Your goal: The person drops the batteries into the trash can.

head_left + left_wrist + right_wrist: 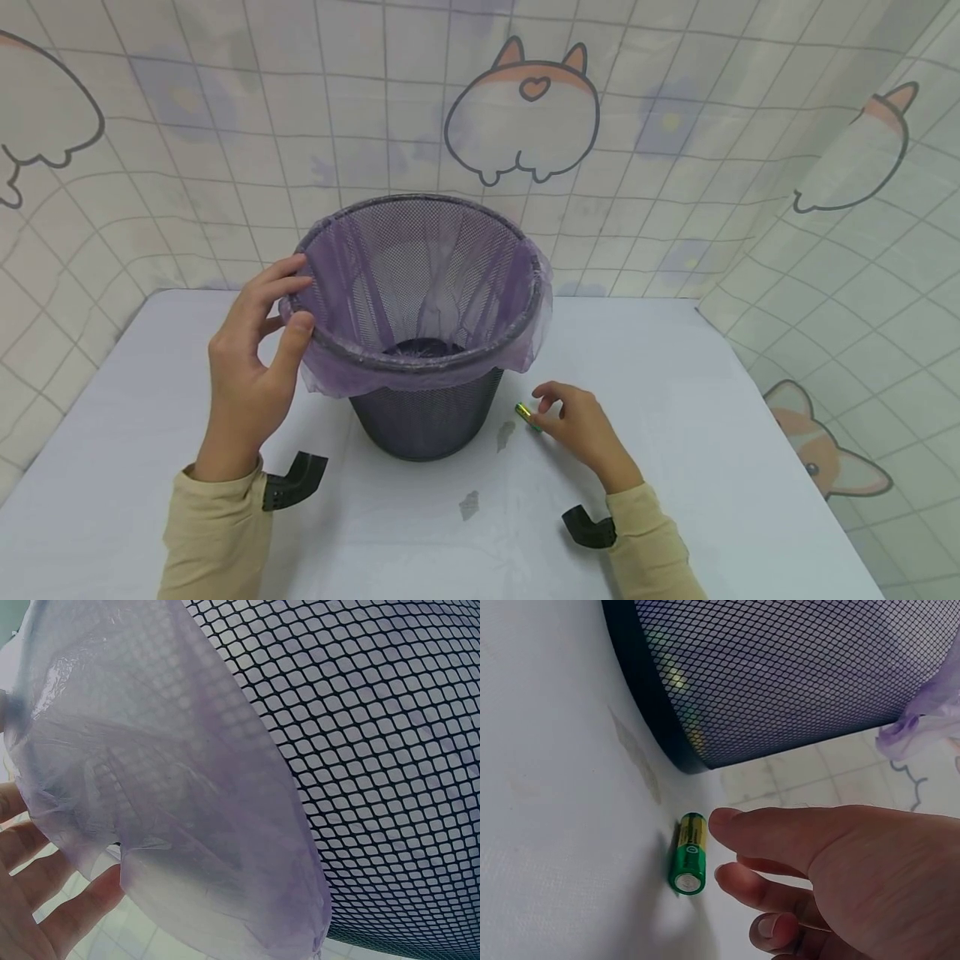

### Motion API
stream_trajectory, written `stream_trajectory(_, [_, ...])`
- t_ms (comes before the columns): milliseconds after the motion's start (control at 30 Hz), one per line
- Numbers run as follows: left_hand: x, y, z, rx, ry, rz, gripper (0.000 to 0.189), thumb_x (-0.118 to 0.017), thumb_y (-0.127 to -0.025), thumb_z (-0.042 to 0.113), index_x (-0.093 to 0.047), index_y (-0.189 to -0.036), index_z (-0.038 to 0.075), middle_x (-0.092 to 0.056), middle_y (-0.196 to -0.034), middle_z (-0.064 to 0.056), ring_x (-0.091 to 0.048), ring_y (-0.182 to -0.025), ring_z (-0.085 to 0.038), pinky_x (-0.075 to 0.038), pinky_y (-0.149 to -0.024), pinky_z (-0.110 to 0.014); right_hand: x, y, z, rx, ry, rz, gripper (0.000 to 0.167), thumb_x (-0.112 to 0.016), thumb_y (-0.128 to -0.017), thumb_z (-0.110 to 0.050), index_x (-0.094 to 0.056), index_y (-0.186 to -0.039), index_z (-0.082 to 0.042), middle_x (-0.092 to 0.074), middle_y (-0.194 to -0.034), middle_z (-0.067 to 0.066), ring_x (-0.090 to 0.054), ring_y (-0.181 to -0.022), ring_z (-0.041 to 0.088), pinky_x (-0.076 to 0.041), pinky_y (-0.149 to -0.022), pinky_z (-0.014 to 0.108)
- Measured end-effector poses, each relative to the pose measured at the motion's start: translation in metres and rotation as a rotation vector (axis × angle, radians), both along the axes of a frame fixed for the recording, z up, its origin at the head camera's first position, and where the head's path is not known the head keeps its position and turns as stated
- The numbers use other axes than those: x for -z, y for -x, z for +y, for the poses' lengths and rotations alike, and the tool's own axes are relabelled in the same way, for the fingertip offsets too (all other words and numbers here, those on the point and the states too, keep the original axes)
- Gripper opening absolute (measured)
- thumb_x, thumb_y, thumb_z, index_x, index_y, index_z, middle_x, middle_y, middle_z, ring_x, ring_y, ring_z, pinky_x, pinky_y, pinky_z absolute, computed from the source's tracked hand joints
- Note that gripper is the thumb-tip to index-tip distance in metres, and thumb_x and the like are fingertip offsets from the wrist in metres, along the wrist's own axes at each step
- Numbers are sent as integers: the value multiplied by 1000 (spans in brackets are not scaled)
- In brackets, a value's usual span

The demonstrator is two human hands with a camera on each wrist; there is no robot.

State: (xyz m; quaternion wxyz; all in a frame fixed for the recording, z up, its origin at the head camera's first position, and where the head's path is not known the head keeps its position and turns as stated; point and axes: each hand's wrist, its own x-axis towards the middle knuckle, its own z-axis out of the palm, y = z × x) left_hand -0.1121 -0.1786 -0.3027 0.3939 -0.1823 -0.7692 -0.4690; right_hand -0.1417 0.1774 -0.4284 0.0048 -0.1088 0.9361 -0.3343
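Observation:
A black mesh trash bin [420, 429] stands upright on the white table, lined with a translucent purple bag [360, 258] folded over its rim. My left hand [251, 358] holds the bin's rim at the left, thumb and fingertips against it. In the left wrist view, fingers [82, 911] touch the bag's overhanging edge. A green and gold battery [688, 855] lies on the table to the right of the bin. Beside it hovers my right hand [581, 425], thumb and fingers apart; a small gap separates them from the battery in the right wrist view.
The white table [390, 533] has two greyish patches [468, 505] in front of the bin. A patterned curtain [660, 217] hangs behind and at the sides. Black mounts [296, 482] sit on both wrists.

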Motion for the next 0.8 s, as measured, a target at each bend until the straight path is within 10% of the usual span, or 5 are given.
stream_trajectory(800, [-1, -1, 0, 5, 1, -2, 31, -59, -94, 14, -62, -119, -3, -59, -136, -11, -53, -127, -13, -45, -90, -8, 12, 0, -7, 10, -91, -31, 26, -79, -77, -14, -69, -100, -11, -61, -81, -2, -46, -67, 11, -39, -60, 24])
